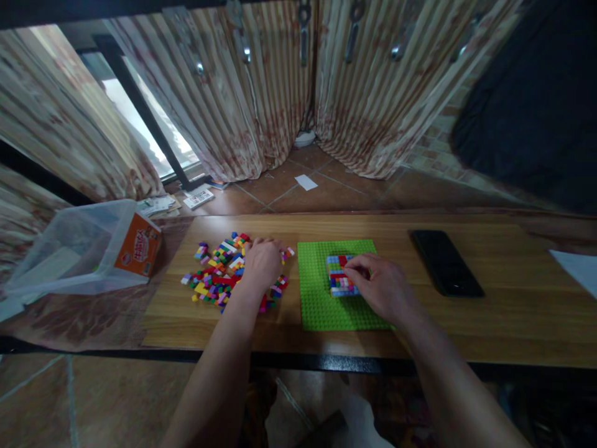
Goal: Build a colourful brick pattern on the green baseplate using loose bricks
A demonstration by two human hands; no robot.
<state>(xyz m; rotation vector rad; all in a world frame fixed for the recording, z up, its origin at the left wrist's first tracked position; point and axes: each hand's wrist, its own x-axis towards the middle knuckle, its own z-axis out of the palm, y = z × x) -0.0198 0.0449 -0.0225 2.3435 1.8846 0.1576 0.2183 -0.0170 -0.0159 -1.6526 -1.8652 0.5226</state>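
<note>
A pile of small colourful toy bricks (214, 280) is spread over the left part of the wooden table. My left hand (263, 261) reaches over its right side, fingers apart and bent down among the bricks; the fingertips are partly hidden. A green studded baseplate (317, 311) lies right of the pile. On it stands a block of multicoloured bricks (339, 283) built in rows of blue, red, green and white. My right hand (380, 283) is at the right side of this block, thumb and forefinger pinched together at its top. Whatever sits between those fingertips is too small to make out.
A black phone (445, 261) lies on the table to the right, with a white sheet (576, 270) at the far right edge. A clear plastic box (88, 230) with an orange label rests on its side at the left. Curtains (261, 93) hang behind the table.
</note>
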